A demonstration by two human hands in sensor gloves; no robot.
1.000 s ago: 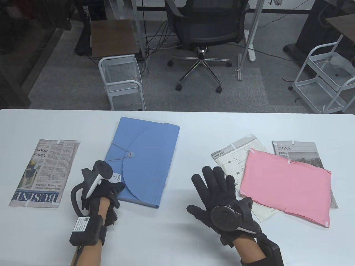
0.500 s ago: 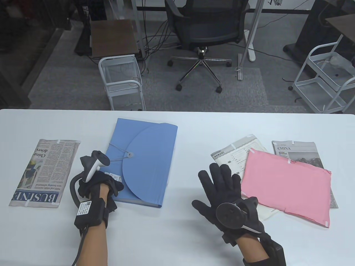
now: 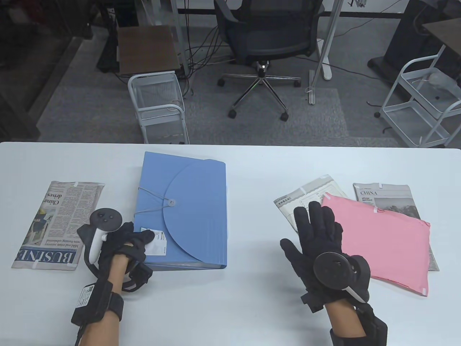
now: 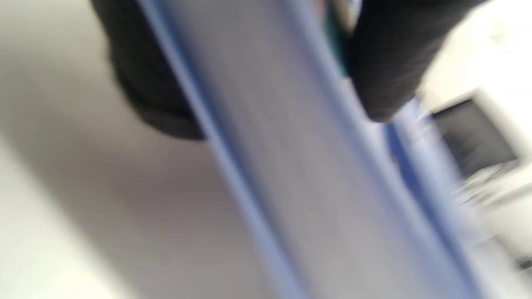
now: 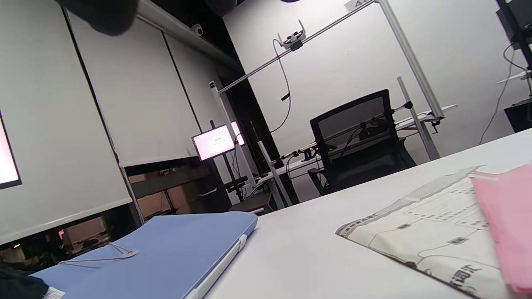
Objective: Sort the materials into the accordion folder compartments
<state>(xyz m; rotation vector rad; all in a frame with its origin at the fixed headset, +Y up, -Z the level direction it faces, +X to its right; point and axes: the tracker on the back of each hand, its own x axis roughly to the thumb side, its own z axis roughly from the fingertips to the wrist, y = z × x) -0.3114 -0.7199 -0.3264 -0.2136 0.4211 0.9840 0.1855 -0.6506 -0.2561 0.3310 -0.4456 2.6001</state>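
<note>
A blue accordion folder [image 3: 187, 212] lies closed on the white table [image 3: 252, 173], its round flap held by an elastic cord on a button [image 3: 171, 203]. My left hand [image 3: 131, 245] grips the folder's near left corner, thumb on top; the left wrist view shows that blue edge [image 4: 291, 166] blurred between my fingers. My right hand [image 3: 318, 230] is open, fingers spread, over the left edge of the pink sheet [image 3: 385, 238] and a printed paper [image 3: 306, 196]. A folded newspaper [image 3: 387, 196] lies under the pink sheet. The folder also shows in the right wrist view [image 5: 166, 253].
Another folded newspaper [image 3: 57, 223] lies at the table's left. Beyond the far edge stand an office chair [image 3: 266, 39], two white wire carts [image 3: 158, 104] [image 3: 421, 101] and a small brown table [image 3: 147, 48].
My left hand has swung the folder's near end to the right and squared it to the table. My right hand has moved right and forward onto the pink sheet's edge.
</note>
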